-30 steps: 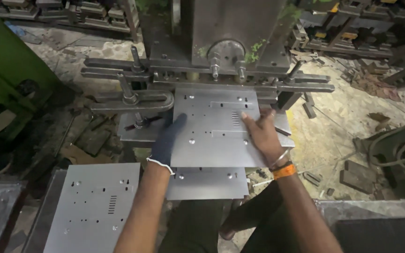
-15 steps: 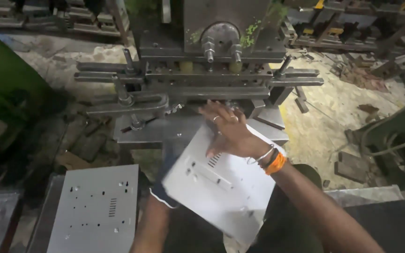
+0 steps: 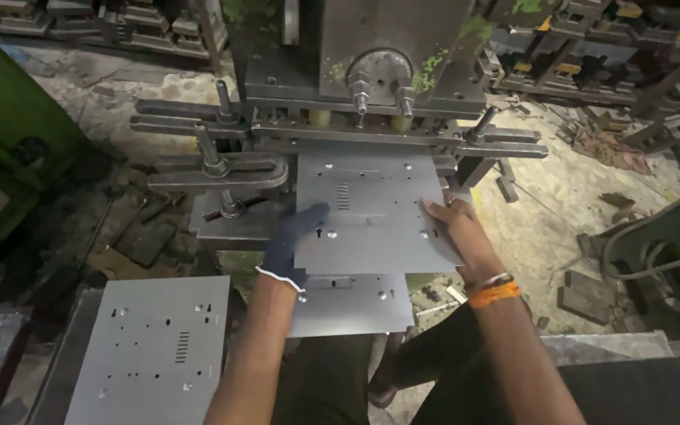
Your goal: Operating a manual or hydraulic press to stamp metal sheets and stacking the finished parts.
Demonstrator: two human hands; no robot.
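A worker seated at a power press (image 3: 391, 86) holds a punched sheet-metal panel (image 3: 371, 208) flat on the machine's bed, its far edge slid under the tooling and its near edge overhanging a second panel (image 3: 352, 303) that lies beneath it. The left hand (image 3: 293, 236), in a dark glove, grips the panel's left edge, fingers curled over the top; the bare right hand (image 3: 458, 228) is laid against the right edge with fingers extended, an orange band at the wrist. A stack of similar perforated panels (image 3: 151, 346) waits at lower left, well apart from the press. The judgement from here: both hands sit close to the die, so a stroke before they clear could crush fingers, and a panel seated crooked would be punched off-register; the bare hand also risks cuts from the sheet's edge. No bins or trays with visible contents can be made out around the press.
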